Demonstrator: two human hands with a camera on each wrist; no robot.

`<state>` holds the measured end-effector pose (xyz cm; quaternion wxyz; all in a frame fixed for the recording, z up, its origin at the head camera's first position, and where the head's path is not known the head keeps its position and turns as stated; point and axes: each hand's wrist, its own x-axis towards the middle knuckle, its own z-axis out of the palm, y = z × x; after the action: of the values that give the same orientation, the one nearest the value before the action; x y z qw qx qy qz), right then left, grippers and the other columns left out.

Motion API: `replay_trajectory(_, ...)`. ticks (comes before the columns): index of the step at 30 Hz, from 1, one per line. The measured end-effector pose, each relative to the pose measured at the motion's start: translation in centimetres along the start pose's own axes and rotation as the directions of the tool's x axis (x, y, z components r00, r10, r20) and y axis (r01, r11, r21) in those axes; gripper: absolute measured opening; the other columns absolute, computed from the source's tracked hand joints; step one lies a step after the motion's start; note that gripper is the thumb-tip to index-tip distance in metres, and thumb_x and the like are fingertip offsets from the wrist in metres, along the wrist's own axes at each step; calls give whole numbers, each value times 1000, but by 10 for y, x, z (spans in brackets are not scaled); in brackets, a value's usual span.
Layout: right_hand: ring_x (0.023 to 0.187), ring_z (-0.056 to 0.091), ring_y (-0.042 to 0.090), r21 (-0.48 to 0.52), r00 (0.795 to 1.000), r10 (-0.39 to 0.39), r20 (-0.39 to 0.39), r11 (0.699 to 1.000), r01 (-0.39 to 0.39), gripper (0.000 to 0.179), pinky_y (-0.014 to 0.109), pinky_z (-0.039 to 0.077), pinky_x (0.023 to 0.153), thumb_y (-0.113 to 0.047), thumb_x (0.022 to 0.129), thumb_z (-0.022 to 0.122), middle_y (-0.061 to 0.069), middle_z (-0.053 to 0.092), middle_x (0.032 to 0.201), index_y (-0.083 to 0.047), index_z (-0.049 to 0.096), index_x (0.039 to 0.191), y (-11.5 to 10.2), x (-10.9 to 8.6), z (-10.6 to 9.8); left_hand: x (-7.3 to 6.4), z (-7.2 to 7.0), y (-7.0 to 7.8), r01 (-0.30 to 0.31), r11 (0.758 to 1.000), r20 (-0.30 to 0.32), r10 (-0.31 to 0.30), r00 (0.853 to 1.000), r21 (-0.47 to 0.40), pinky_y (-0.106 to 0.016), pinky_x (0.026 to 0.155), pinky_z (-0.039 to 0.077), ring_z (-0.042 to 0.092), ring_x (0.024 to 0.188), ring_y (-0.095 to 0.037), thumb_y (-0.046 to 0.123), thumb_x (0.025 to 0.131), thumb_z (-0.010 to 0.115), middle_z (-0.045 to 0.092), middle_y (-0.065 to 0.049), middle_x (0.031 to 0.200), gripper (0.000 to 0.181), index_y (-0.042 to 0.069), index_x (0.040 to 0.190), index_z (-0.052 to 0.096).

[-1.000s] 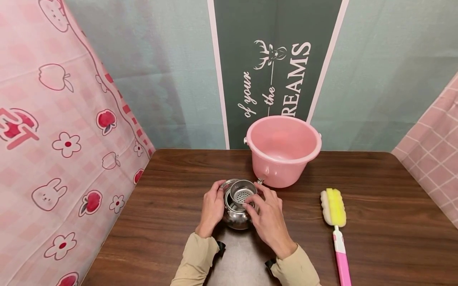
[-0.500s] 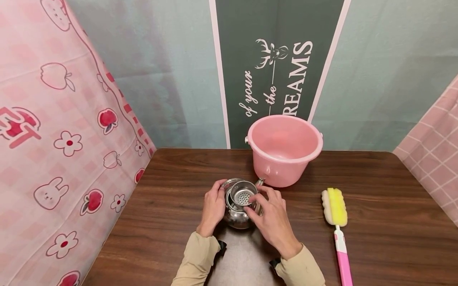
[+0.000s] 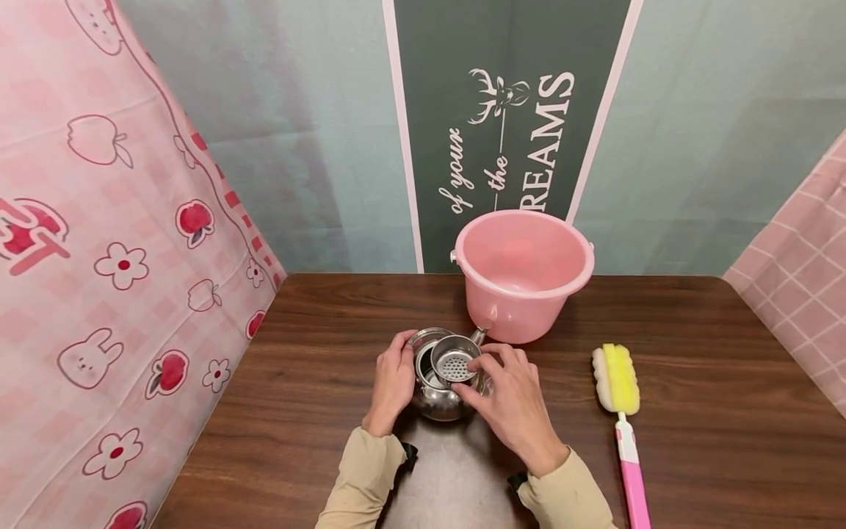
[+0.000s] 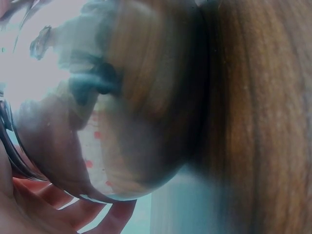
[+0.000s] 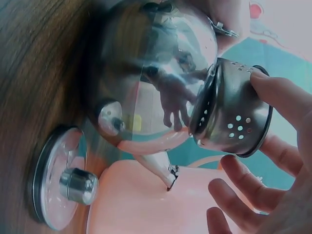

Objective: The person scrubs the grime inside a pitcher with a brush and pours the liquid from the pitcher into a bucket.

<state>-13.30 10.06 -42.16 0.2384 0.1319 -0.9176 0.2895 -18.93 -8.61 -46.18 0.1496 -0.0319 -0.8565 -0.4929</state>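
Note:
A shiny round steel teapot (image 3: 441,408) stands on the table with its mouth uncovered. My left hand (image 3: 393,382) grips its left side; in the left wrist view the fingers (image 4: 92,214) curve round the polished body. Thumb and fingers of my right hand (image 3: 518,404) pinch a perforated steel tea strainer (image 3: 456,358) by its rim. It is tilted and overlaps the right part of the teapot's mouth. In the right wrist view the strainer's holed base is right at the teapot's rim. The knobbed lid (image 5: 56,175) lies on the table beside the teapot, hidden in the head view.
Behind the teapot's spout (image 3: 480,336) stands a pink bucket (image 3: 515,316). A sponge brush (image 3: 617,382) with yellow and white head and pink handle lies at the right on the wooden table (image 3: 317,353). Printed cloths hang along the back and sides.
My right hand has shifted slightly right with the strainer, so more of the teapot's dark mouth shows. The left hand stays at the teapot's side.

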Motion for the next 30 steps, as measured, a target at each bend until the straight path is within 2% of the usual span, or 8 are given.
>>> replay_trajectory(6,97,54,24,-8,1000,-10,10,1000,10,33,37,35,77,-35,65,87,2,61,105,-17,67,85,4,-1,-5,0,0,1,6,1000,9,-6,1000,-10,-42,95,48,66,110,-23,10,97,43,73,-5,109,29,11,117,65)
replay_trajectory(12,97,58,24,-13,998,-59,0,998,59,30,38,37,77,-34,65,87,7,64,104,-16,70,84,7,-1,-9,1,1,1,-1,1000,15,2,1000,-27,-42,96,48,66,110,-23,9,98,43,73,-7,108,28,10,116,64)
replay_trajectory(17,95,61,25,2,998,-65,6,998,65,25,39,39,77,-28,65,88,9,65,104,-16,72,81,9,-2,-13,1,1,1,5,1000,10,-5,1000,-23,-42,96,48,66,110,-23,10,98,43,73,-7,108,28,10,116,65)
replay_trajectory(21,89,63,23,34,998,-69,1,997,69,23,41,46,77,-23,64,89,9,66,102,-16,71,77,12,-3,-15,1,1,0,10,1000,10,-9,1000,-18,-42,96,48,66,110,-23,10,98,43,73,-6,109,28,11,117,65)
replay_trajectory(25,81,65,19,60,996,-89,-12,994,90,21,35,53,72,-20,63,89,9,67,99,-14,72,75,17,-3,-18,1,2,-1,-3,1000,-2,3,1000,-6,-43,94,48,66,109,-24,10,97,43,74,-6,107,28,10,116,65)
replay_trajectory(30,81,67,19,78,997,-81,15,994,80,19,33,55,69,-19,65,88,9,69,99,-11,75,76,22,-3,-23,1,1,-1,3,1000,-7,-3,1000,-2,-43,94,49,66,108,-24,10,97,43,74,-5,107,29,11,116,66)
